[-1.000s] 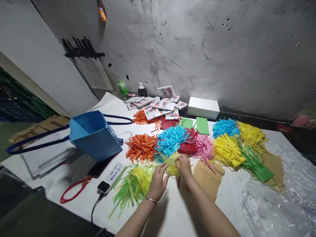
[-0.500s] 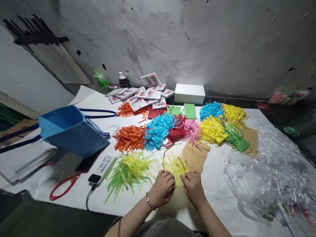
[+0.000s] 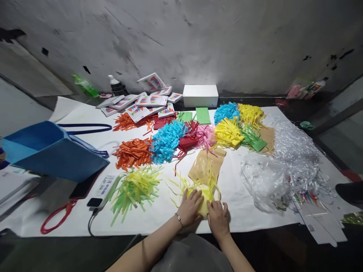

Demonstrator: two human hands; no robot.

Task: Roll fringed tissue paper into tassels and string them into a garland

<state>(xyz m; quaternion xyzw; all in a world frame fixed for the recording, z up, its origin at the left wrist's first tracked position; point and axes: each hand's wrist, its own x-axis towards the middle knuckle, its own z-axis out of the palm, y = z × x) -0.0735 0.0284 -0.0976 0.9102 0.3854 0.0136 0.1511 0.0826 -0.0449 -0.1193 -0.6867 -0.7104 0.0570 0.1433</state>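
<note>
A yellow tissue-paper tassel (image 3: 204, 206) lies on the table before me, its fringed strips fanned out away from my body. My left hand (image 3: 192, 207) grips its left side, fingers curled over the paper. At the right edge, my right hand (image 3: 218, 217) pinches the same tassel between thumb and fingers. Just beyond it is a brown paper piece (image 3: 208, 164) with clear plastic over it. To the left lies a loose yellow-and-green fringed tassel (image 3: 136, 187). The undersides of both hands are hidden.
Orange (image 3: 134, 153), blue (image 3: 167, 141) and yellow fringe bundles (image 3: 229, 132) line the middle. Behind them are printed packets (image 3: 151, 100) and a white box (image 3: 200, 96). A blue bag (image 3: 56, 155) and white power bank (image 3: 101, 190) stand left; crumpled clear plastic (image 3: 263, 181) lies right.
My view has shifted right and down. The yellow tassel's solid part now shows between my hands, its strips turned away from me. My left fingers have moved over the paper.
</note>
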